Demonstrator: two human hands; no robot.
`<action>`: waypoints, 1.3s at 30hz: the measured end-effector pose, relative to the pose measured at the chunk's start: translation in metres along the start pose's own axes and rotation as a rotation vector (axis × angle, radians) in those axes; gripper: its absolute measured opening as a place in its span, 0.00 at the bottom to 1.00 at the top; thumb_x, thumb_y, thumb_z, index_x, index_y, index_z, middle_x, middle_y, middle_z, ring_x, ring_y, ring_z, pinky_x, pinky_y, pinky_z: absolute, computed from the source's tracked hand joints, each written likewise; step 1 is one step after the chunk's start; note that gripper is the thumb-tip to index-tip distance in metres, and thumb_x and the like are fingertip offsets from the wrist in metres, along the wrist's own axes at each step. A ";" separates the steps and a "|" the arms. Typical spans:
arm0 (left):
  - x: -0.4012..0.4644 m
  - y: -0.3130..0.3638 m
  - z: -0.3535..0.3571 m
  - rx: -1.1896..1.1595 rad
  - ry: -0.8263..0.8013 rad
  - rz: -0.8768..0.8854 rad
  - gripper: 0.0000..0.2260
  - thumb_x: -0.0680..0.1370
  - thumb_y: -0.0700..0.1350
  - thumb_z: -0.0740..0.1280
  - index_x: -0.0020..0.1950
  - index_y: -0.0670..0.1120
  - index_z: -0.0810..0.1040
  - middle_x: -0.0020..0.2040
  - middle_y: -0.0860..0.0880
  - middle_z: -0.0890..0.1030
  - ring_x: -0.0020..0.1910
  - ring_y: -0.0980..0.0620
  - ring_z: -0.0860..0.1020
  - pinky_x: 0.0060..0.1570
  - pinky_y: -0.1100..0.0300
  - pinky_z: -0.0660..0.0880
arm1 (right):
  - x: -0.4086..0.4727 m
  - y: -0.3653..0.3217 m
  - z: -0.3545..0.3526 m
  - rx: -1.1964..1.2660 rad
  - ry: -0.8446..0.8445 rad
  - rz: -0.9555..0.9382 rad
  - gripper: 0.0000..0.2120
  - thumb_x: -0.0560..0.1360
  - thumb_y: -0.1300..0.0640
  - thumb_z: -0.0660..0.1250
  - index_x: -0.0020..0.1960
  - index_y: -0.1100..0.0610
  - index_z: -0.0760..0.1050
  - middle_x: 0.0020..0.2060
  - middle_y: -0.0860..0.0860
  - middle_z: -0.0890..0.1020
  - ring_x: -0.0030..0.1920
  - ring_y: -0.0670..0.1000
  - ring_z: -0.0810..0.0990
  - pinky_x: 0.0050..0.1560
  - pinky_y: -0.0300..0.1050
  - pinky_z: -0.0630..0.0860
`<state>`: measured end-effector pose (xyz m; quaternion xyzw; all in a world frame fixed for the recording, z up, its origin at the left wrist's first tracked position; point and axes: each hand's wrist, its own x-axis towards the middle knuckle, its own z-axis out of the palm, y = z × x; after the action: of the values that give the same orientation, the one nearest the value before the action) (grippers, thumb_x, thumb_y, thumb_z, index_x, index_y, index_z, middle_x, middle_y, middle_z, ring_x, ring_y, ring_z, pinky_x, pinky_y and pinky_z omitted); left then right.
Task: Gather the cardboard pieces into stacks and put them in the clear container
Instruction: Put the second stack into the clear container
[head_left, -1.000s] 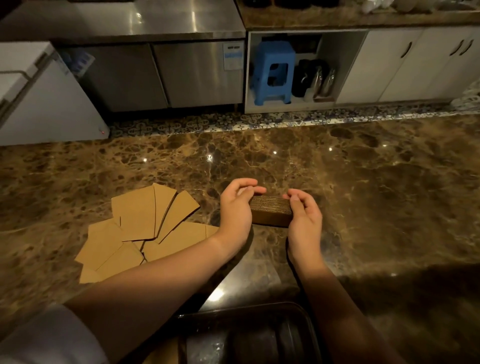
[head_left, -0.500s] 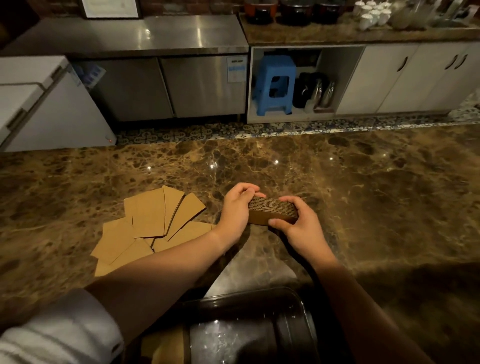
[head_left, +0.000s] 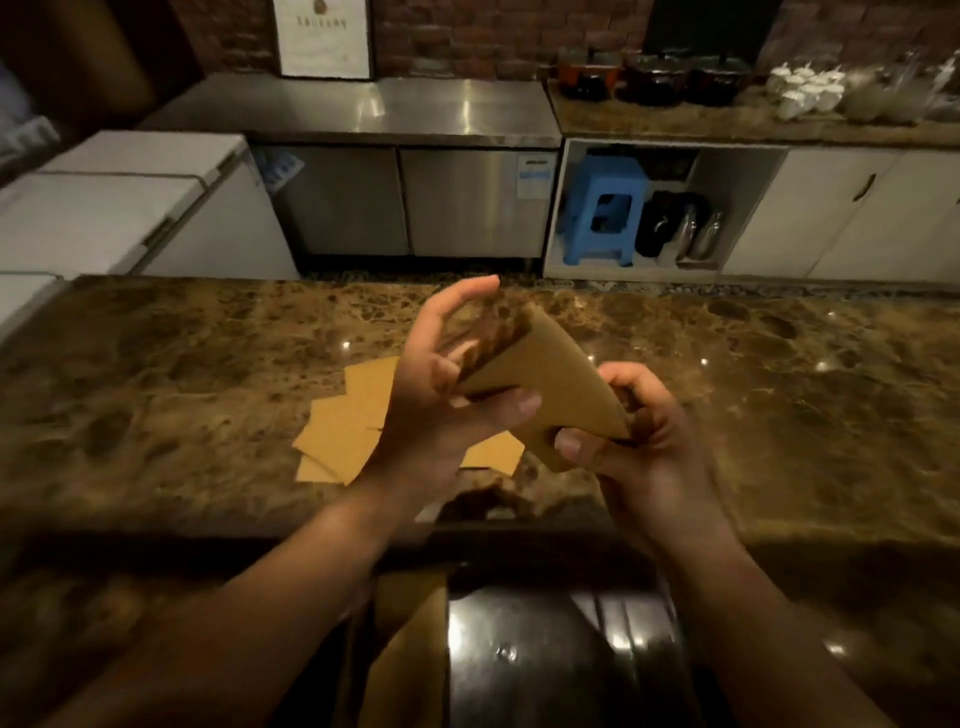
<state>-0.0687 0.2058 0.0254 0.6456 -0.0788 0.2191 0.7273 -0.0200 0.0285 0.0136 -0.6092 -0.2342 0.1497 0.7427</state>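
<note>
Stack lifted off desk since earlier frame, now tilted in air. Your left hand and right hand grip its ends. Step: transfer. Next: lower into clear container at near edge; loose pieces remain.

Brown marble counter, blue stool in an open cupboard, shiny metal cabinet, white freezer, white cups, brick wall
</note>
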 end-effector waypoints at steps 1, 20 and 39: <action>-0.007 0.004 -0.001 0.020 0.041 0.010 0.32 0.67 0.33 0.74 0.67 0.48 0.67 0.51 0.53 0.83 0.49 0.54 0.81 0.44 0.59 0.78 | -0.004 0.002 0.008 0.020 -0.016 0.015 0.26 0.55 0.45 0.84 0.48 0.50 0.78 0.46 0.58 0.80 0.46 0.61 0.81 0.40 0.58 0.80; -0.151 0.005 -0.065 0.032 0.358 -0.492 0.30 0.67 0.61 0.65 0.69 0.57 0.71 0.63 0.64 0.78 0.64 0.67 0.74 0.59 0.63 0.70 | -0.082 0.030 0.051 -0.250 -0.322 0.888 0.23 0.67 0.60 0.79 0.60 0.58 0.77 0.49 0.57 0.86 0.48 0.57 0.87 0.52 0.59 0.83; -0.181 -0.005 -0.034 -0.069 0.366 -0.684 0.32 0.71 0.58 0.63 0.76 0.60 0.63 0.75 0.58 0.68 0.71 0.60 0.68 0.61 0.63 0.69 | -0.094 0.051 0.102 -0.429 -0.150 0.831 0.19 0.74 0.52 0.74 0.61 0.50 0.71 0.45 0.47 0.84 0.41 0.45 0.84 0.33 0.37 0.78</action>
<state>-0.2339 0.1995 -0.0568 0.5602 0.2647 0.0729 0.7816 -0.1503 0.0769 -0.0363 -0.7785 -0.0492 0.4261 0.4582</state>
